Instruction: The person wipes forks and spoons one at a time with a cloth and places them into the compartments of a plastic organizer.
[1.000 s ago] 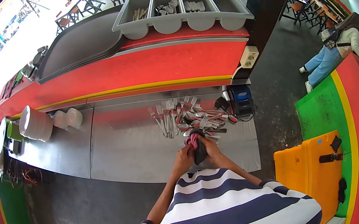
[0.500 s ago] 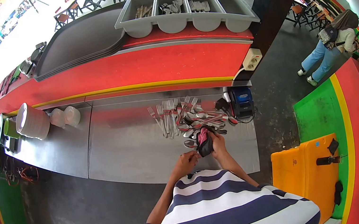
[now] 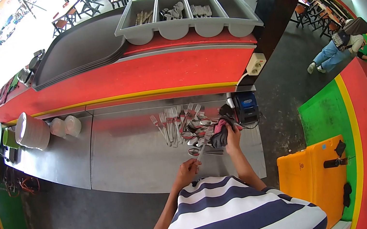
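My left hand (image 3: 185, 173) is closed on the handle end of a piece of metal cutlery (image 3: 203, 149), which slants up and away. Whether its far end is a fork or a spoon I cannot make out. A dark cloth with a pink patch (image 3: 220, 138) is bunched in my closed right hand (image 3: 233, 138), close to the far end of that piece. Just beyond both hands lies a heap of spoons and other cutlery (image 3: 190, 133). Left of the heap, several forks (image 3: 169, 126) lie side by side, tines pointing away from me.
The steel counter (image 3: 126, 154) carries stacked white plates (image 3: 33, 132), clear bowls (image 3: 66, 127) and a blue-black device (image 3: 245, 107). On the red ledge above are a grey cutlery bin (image 3: 140, 35) and dark trays (image 3: 76, 50). A person (image 3: 338, 48) stands at far right.
My right hand has moved right and slightly away with the cloth, which has spread out. The cutlery in my left hand now shows along its length. The left hand has shifted slightly towards me.
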Demonstrator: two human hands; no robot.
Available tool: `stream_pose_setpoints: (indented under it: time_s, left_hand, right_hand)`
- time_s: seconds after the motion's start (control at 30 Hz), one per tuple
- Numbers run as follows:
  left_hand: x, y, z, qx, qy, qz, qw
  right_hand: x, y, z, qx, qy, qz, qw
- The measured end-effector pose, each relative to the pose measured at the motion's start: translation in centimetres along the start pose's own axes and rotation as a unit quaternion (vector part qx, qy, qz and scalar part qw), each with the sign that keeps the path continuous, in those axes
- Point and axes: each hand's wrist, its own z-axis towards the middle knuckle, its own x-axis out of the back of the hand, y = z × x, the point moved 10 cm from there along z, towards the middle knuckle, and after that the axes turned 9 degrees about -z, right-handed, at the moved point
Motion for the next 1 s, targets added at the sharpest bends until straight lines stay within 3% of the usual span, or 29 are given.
stream_pose_setpoints:
  time_s: [0.1,0.23,0.33,0.43,0.53,0.63,0.73,0.83,0.93,1.0]
  left_hand:
    - [0.6,0.2,0.3,0.01,0.038,-0.037,0.999]
    - [0.2,0.6,1.6,-0.006,0.04,-0.136,0.99]
    - [-1.2,-2.2,3.1,0.062,0.017,-0.22,0.973]
    - [-1.4,-3.8,3.3,0.078,0.019,-0.223,0.971]
    - [-1.9,-5.2,4.0,0.075,0.015,-0.175,0.982]
    - [-1.2,-1.6,3.8,-0.048,0.099,0.109,0.988]
    - [-1.9,2.0,2.9,-0.067,0.103,0.138,0.983]
    - [-2.0,3.1,2.3,-0.151,0.132,0.146,0.969]
    - [-3.4,1.5,2.1,-0.05,0.06,0.086,0.993]
    - [-4.2,1.4,1.9,-0.056,0.046,0.078,0.994]
  right_hand:
    - [-1.0,-0.1,-0.8,-0.045,-0.089,-0.002,0.995]
    - [-6.2,-0.7,-8.1,-0.16,-0.29,0.006,0.943]
    - [-8.0,2.1,-10.5,-0.14,-0.354,-0.019,0.925]
    - [-8.2,2.8,-11.2,-0.183,-0.362,-0.008,0.914]
    - [-8.0,2.3,-10.1,-0.143,-0.377,-0.044,0.914]
    - [-7.7,2.2,-8.7,-0.095,-0.345,-0.073,0.931]
    - [-6.9,2.6,-8.0,-0.132,-0.298,-0.049,0.944]
    - [-5.8,3.2,-7.2,-0.172,-0.263,-0.005,0.949]
    - [-4.9,3.4,-6.3,-0.217,-0.253,0.06,0.941]
    - [-4.2,3.0,-6.2,-0.217,-0.242,0.063,0.944]
